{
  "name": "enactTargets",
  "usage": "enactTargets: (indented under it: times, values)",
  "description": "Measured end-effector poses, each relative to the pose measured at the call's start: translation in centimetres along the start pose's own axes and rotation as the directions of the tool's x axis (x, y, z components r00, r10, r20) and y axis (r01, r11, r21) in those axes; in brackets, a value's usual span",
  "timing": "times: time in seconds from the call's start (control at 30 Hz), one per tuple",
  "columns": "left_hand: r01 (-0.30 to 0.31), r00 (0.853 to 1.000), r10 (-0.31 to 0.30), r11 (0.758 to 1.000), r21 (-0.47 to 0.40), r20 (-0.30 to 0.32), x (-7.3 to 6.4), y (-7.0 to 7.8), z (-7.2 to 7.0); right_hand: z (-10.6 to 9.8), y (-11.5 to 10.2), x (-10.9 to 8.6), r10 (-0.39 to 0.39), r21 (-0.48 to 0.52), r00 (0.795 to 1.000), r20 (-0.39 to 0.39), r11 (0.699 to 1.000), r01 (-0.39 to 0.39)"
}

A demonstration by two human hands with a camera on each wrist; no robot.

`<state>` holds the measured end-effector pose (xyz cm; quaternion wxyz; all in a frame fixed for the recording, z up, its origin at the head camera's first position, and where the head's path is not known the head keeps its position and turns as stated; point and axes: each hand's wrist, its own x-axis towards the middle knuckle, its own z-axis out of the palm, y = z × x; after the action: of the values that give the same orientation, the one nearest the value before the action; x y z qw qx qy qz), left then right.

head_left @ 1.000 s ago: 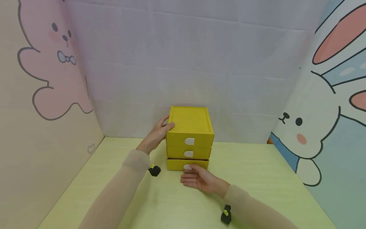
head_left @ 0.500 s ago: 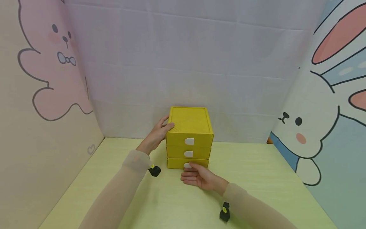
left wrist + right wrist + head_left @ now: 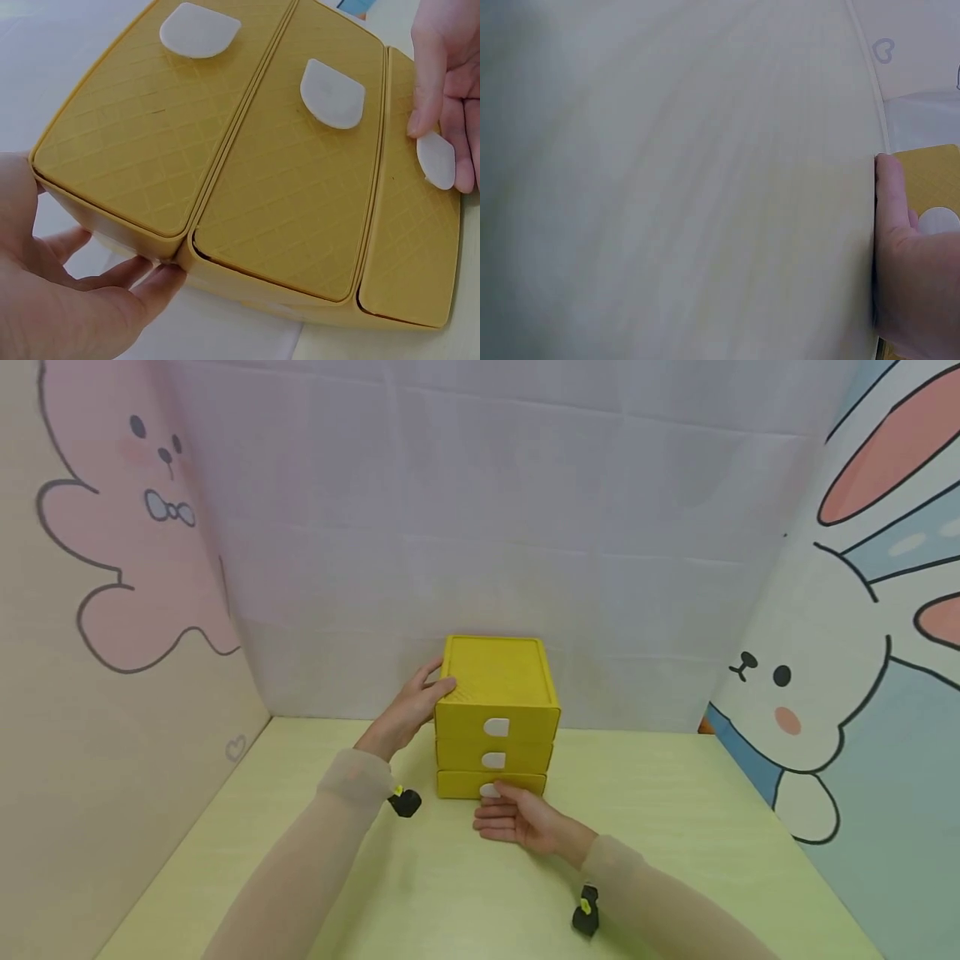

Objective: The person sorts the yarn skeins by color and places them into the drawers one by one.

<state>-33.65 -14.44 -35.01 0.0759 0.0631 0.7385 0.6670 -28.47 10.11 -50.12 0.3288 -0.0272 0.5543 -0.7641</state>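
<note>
A yellow three-drawer box [image 3: 498, 670] stands against the back wall, each drawer front bearing a white rounded tab. My left hand [image 3: 407, 712] holds the box at its left side, thumb over the top edge and fingers along the side. At the front, my right hand [image 3: 531, 821] has its thumb on the white tab [image 3: 436, 161] of the bottom drawer [image 3: 457, 784]; its other fingers reach out below, palm turned up. All three drawer fronts sit flush in the left wrist view. In the right wrist view, the right hand covers much of the box.
The box rests on a pale yellow-green table [image 3: 660, 810]. A white cloth wall [image 3: 510, 510] rises behind it. Side panels carry a pink bear [image 3: 142, 527] on the left and a white rabbit [image 3: 817, 668] on the right. A black wrist device [image 3: 406, 802] hangs by the left sleeve.
The bottom drawer has slid back into the box, and the dark gap above it has gone. My right hand has moved slightly forward with it. The left hand has stayed in place.
</note>
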Motion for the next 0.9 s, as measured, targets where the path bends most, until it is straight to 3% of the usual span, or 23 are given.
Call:
enactTargets:
  times: [0.63,0.9]
  values:
    - [0.035,0.999,-0.035,0.999,0.021,-0.026,0.15,0.38,-0.05,0.45,-0.24,0.07,-0.005,-0.07,0.999,-0.048,0.998,0.002]
    - [0.017,1.0,-0.016,0.999,0.04,-0.014,0.08,0.4,-0.1,-0.11,-0.35,0.04,0.018,-0.041,1.0,-0.005,0.999,-0.018]
